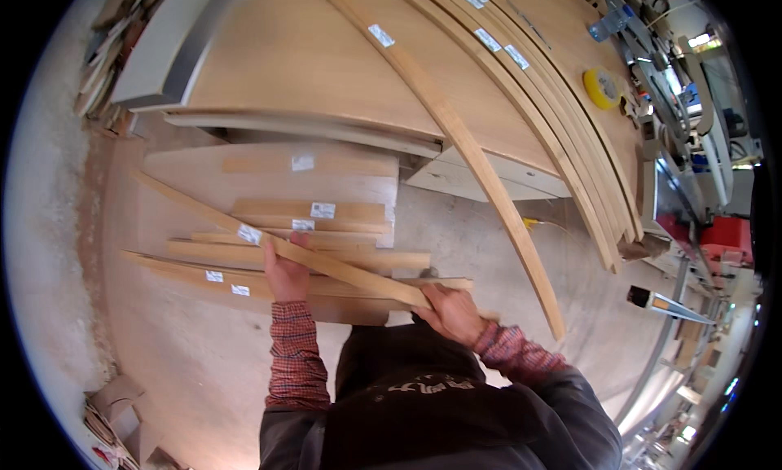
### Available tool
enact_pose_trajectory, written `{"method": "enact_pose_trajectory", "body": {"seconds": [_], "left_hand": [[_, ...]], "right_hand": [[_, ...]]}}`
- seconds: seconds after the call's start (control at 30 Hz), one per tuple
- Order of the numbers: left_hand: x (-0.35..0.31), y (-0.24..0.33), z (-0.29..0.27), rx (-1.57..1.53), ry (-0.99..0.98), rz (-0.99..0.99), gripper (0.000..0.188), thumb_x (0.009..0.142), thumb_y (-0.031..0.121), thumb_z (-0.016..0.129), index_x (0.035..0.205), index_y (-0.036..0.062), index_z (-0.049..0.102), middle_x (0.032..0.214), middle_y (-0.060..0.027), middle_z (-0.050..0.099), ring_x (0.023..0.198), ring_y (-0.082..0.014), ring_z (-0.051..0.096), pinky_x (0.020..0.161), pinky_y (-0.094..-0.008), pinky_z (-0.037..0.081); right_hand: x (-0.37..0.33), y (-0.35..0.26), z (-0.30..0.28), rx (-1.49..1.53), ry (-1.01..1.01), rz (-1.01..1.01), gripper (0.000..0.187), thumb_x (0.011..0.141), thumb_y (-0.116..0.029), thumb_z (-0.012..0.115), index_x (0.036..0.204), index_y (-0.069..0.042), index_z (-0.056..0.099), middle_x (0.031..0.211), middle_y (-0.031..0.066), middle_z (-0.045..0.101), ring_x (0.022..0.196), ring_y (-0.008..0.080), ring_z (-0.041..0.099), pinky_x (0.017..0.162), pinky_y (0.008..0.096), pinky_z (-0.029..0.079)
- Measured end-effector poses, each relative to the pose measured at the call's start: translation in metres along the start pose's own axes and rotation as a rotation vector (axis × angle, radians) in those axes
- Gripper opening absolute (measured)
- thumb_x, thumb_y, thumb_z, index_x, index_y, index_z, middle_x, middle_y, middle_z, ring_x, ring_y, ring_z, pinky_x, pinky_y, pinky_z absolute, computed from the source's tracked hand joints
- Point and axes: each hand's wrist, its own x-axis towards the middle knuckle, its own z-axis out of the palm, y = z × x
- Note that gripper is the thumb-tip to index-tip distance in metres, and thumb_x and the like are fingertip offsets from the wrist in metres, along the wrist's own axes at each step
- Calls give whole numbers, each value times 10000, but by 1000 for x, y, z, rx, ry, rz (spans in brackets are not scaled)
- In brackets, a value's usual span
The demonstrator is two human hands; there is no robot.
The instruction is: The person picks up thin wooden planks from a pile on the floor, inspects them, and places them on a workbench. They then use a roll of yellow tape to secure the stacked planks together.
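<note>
Long, narrow, light-brown wooden strip (352,270), white rectangular label (249,235): long axis roughly ten-to-four o'clock; left hand (287,273) grasping near mid-length, right hand (454,312) grasping towards four-o'clock end

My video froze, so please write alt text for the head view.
The left hand and right hand hold a labelled wooden strip slantwise over more wooden strips. Beyond, a brown table bears long, overhanging strips and a yellow tape roll.

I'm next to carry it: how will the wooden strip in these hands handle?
Probably light for its length, as the wooden strip looks slim. Likely fairly stiff, since its end beyond the left hand shows no marked bend. In the right hand alone it may tip, most of its length lying leftward.
</note>
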Motion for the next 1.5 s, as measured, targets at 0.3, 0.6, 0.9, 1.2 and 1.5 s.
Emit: {"method": "enact_pose_trajectory", "body": {"seconds": [0.3,0.6,0.9,1.2,1.5], "left_hand": [[-134,2,86,210,4,457,206,1070,256,491,1185,89,531,995,-64,621,824,-218,628,671,-416,562],[-136,-80,217,240,-335,404,461,1094,435,390,1320,66,547,1203,-110,646,1051,-292,644,930,-461,542],[-101,-219,283,234,-304,-303,441,1058,521,451,1232,129,556,1110,-25,652,996,-225,631,854,-465,514],[-92,-208,287,181,-243,-383,597,987,719,394,939,146,555,815,6,525,719,-187,504,648,-428,455],[-77,-212,267,43,-539,-569,658,955,741,366,914,126,595,754,4,465,541,-162,437,526,-363,409]], "right_hand": [[-95,11,-31,195,76,-32,384,836,-297,803,1078,-47,640,872,116,672,746,326,675,638,429,546],[-175,48,-174,317,254,139,338,785,-160,831,1035,-4,665,806,151,624,622,314,624,588,399,505],[-176,102,-213,259,514,401,270,811,-36,746,1043,8,615,724,96,532,591,180,500,570,304,419],[-152,122,-202,399,435,520,297,836,-24,753,1094,23,613,784,150,613,632,255,643,580,340,486],[-130,122,-175,454,484,534,271,849,-47,755,1083,26,639,728,82,588,608,135,537,569,294,458]]}}
